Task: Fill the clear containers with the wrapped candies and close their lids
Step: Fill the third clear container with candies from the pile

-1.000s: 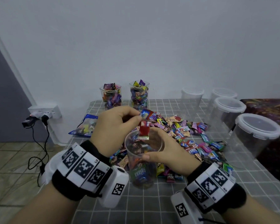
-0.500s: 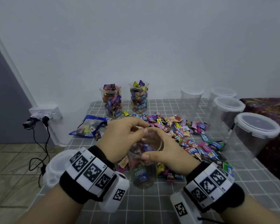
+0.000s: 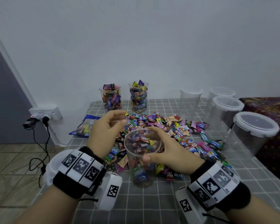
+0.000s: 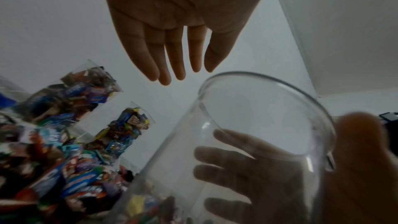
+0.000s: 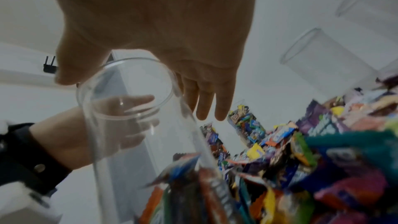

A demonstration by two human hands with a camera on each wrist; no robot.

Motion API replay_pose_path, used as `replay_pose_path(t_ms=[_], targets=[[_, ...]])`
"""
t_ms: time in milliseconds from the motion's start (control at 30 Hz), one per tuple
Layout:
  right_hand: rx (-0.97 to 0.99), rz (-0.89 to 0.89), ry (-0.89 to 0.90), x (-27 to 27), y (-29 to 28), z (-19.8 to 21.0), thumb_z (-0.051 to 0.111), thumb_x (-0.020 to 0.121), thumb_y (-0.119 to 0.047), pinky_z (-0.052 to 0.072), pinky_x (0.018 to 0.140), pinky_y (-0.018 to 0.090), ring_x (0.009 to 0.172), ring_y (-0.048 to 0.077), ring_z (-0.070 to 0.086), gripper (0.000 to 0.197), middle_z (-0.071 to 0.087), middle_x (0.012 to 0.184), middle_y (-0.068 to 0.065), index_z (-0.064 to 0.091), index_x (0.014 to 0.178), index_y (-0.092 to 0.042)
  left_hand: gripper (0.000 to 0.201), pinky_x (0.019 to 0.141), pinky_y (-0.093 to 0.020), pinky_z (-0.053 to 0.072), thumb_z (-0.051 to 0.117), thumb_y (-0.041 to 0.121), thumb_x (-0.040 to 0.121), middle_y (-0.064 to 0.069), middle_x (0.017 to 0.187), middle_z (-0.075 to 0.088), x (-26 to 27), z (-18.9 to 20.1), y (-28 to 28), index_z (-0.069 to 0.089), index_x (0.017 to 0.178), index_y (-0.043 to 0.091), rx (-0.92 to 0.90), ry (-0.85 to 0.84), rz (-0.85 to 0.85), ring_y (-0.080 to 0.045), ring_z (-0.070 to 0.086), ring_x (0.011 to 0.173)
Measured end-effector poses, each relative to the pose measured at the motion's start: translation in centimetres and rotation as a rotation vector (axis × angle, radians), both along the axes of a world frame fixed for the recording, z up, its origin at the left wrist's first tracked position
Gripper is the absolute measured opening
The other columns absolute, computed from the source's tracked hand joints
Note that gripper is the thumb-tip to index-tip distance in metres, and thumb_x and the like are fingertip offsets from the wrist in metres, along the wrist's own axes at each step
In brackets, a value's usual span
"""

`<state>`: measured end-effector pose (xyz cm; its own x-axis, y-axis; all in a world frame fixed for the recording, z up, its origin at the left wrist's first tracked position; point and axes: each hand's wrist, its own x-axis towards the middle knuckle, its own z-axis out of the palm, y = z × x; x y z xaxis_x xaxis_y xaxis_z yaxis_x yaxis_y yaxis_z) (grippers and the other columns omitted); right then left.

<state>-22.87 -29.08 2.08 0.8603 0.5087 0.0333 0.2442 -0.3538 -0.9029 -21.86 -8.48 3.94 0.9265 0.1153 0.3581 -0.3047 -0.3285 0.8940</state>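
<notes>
At the near edge of the bench (image 3: 136, 201), covered in a grey checked cloth, the person's right hand (image 3: 170, 152) wraps around a tall clear container (image 3: 141, 160), fingers curled round its far side and thumb on the near rim. The container stands upright, just in front of the candy pile, and holds wrapped candies in roughly its lower half. Its thin plastic wall looks light and slightly flexible, likely smooth and slippery, so a grip around the upper wall, as here, probably steadies it best; squeezing hard could buckle it.

Just left of the rim, the left hand (image 3: 106, 131) hovers empty, its fingers loosely spread and relaxed, pinching nothing. The left wrist view confirms bare fingers (image 4: 172, 60) above the open mouth.

Behind the hands, a loose pile of wrapped candies (image 3: 168, 131) spreads across the bench, far too many to count. Each is small and light with a crinkly wrapper, easiest taken by pinching or scooping several.

At the left edge lies one blue bag (image 3: 86, 126).

Farther back stand two filled lidless containers (image 3: 111, 99), heaped to their rims. To the right stand four empty containers (image 3: 191, 101); three plainly wear white lids, and the fourth cannot be told. That makes seven containers in all.
</notes>
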Motion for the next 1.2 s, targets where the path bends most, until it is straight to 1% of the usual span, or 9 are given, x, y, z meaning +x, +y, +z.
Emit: replay_pose_path(t_ms=[100,167,233,367,567,767,933,1067,1200], targets=[[-0.147,0.067,-0.056,0.5,-1.1,0.3,0.083,0.066,-0.043,0.037,0.107,0.026,0.122,-0.004,0.044,0.084,0.046,0.131,-0.022,0.028,0.129,-0.049,0.02,0.078,-0.036,0.051,0.062,0.021,0.088,0.003,0.105,0.064,0.6,-1.1,1.0,0.06,0.102,0.035,0.063,0.106,0.051,-0.014,0.061,0.094],[-0.314,0.079,-0.117,1.2,-1.9,-0.1,0.078,0.058,-0.06,0.034,0.109,0.034,0.129,0.005,0.039,0.102,0.043,0.139,-0.014,0.027,0.142,-0.036,0.027,0.087,-0.041,0.05,0.064,0.028,0.086,0.0,0.114,0.061,1.0,-1.9,1.6,0.056,0.112,0.032,0.169,0.213,0.061,-0.017,0.059,0.101],[-0.559,0.066,-0.146,1.9,-2.7,-0.6,0.073,0.054,-0.072,0.03,0.112,0.039,0.136,0.011,0.029,0.119,0.031,0.149,-0.007,0.017,0.149,-0.028,0.046,0.096,-0.04,0.046,0.065,0.036,0.084,-0.003,0.129,0.055,1.4,-2.6,2.1,0.049,0.127,0.027,0.372,0.35,0.038,-0.02,0.055,0.111],[-0.951,0.053,-0.16,2.3,-3.8,-1.3,0.072,0.069,-0.057,0.03,0.111,0.036,0.14,0.018,0.02,0.113,0.014,0.155,-0.002,0.003,0.151,-0.024,0.09,0.1,-0.036,0.043,0.075,0.053,0.068,0.0,0.143,0.044,2.5,-5.3,2.8,0.031,0.144,0.028,0.731,0.572,-0.081,-0.019,0.048,0.123],[-1.154,0.069,-0.105,2.7,-3.3,-2.0,0.072,0.067,-0.063,0.031,0.11,0.042,0.144,0.025,0.015,0.121,-0.001,0.16,0.003,-0.009,0.15,-0.03,0.12,0.106,-0.047,0.036,0.079,0.055,0.06,-0.008,0.155,0.012,3.3,-7.0,2.2,0.002,0.15,0.035,1.12,0.766,-0.151,-0.033,0.032,0.135],[-1.174,0.071,-0.098,3.3,-2.7,-2.6,0.072,0.066,-0.064,0.037,0.107,0.043,0.141,0.029,0.024,0.123,0.0,0.159,0.006,-0.011,0.15,-0.03,0.101,0.101,-0.044,0.043,0.079,0.052,0.062,-0.006,0.148,0.035,3.8,-7.0,1.5,0.021,0.145,0.039,1.197,0.734,-0.217,-0.028,0.046,0.125],[-1.169,0.077,-0.088,3.4,-2.5,-2.6,0.071,0.069,-0.061,0.038,0.107,0.043,0.14,0.031,0.026,0.114,0.003,0.159,0.007,-0.006,0.15,-0.035,0.097,0.094,-0.04,0.049,0.075,0.05,0.067,-0.005,0.144,0.043,3.8,-6.9,1.5,0.019,0.145,0.043,1.243,0.712,-0.252,-0.026,0.053,0.116],[-1.15,0.055,-0.123,3.5,-2.3,-2.6,0.07,0.077,-0.052,0.042,0.102,0.04,0.135,0.029,0.035,0.099,0.019,0.154,0.008,0.008,0.151,-0.033,0.065,0.091,-0.035,0.05,0.072,0.042,0.074,0.001,0.123,0.059,3.6,-6.5,1.1,0.044,0.133,0.037,1.278,0.689,-0.247,-0.021,0.056,0.108],[-1.143,0.025,-0.184,3.6,-2.0,-2.7,0.065,0.085,-0.041,0.047,0.094,0.038,0.121,0.027,0.048,0.071,0.039,0.139,0.008,0.03,0.146,-0.026,0.04,0.086,-0.036,0.052,0.065,0.036,0.082,-0.001,0.112,0.063,3.9,-6.6,0.9,0.056,0.121,0.032,1.296,0.661,-0.217,-0.022,0.059,0.099]])
